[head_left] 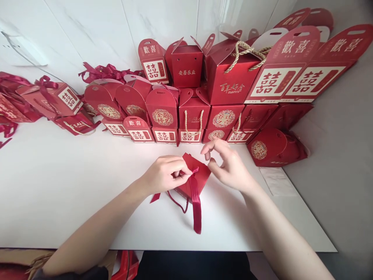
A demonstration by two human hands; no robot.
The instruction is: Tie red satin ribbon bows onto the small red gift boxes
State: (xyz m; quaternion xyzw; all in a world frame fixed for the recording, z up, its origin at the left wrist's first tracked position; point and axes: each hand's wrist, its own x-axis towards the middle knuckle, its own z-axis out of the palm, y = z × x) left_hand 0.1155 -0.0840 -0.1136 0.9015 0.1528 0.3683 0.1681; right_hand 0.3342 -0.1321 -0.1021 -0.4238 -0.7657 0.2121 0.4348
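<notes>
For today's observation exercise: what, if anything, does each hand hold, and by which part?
The left hand pinches the red ribbon at its upper end, on the red box. The right hand hovers open beside the box, holding nothing.

Left forearm bare, in from the lower left of the frame, rising toward centre. Left hand just left of centre, knuckles up, fingers curled in, thumb and forefinger pinched tight. Right forearm bare, in from the lower right, angled up-left. Right hand just right of centre, loose, fingertips spread and bent. Hands near, not touching.
</notes>
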